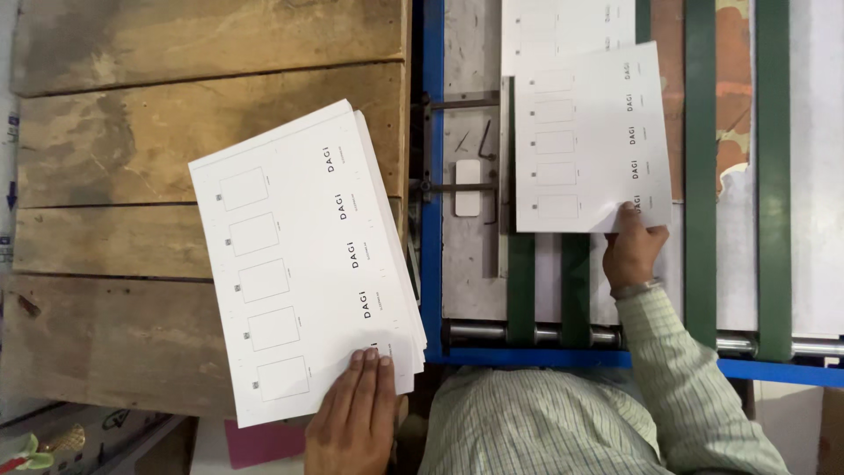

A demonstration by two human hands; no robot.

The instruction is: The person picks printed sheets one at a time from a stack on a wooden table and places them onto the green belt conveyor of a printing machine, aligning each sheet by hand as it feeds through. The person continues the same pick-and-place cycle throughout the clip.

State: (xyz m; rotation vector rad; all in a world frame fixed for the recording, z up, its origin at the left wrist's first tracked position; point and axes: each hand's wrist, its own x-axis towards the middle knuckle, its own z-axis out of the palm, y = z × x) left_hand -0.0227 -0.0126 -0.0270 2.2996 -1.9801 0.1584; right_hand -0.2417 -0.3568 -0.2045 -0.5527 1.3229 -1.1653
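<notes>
Sheet stack (299, 264) on table (105, 132) (left of conveyor (703, 176)).

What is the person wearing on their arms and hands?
Both hands are bare, with no gloves. The right hand comes out of a long pale sleeve with thin green checks, buttoned at the cuff, beside a metal wristband. The left hand shows no sleeve in view.

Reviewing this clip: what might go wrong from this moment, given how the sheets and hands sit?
The fanned stack of white printed sheets overhangs the worn wooden table at its near edge, pinned only by the left hand, so sheets might slide off. The right hand holds the single white printed sheet by one corner, so it may go skewed onto the green belts, and its fingers lie close to them.
</notes>
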